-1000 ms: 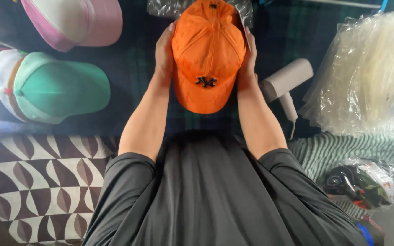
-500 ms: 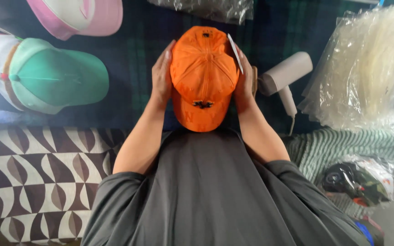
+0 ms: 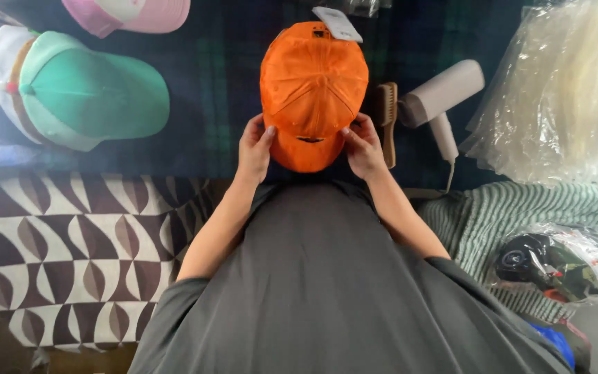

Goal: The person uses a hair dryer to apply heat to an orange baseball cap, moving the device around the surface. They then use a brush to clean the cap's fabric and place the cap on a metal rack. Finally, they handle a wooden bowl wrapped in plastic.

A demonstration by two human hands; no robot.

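Both hands, left hand (image 3: 254,149) and right hand (image 3: 364,147), grip the orange cap (image 3: 312,93); palms hidden.

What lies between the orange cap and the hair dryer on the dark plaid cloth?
In the head view, a wooden brush lies between the orange cap and the hair dryer.

Loose dark grey short-sleeved shirt, bare forearms, bare hands (image 3: 256,148)

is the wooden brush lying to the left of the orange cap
No, the wooden brush lies on the right side of the orange cap, between it and the hair dryer.
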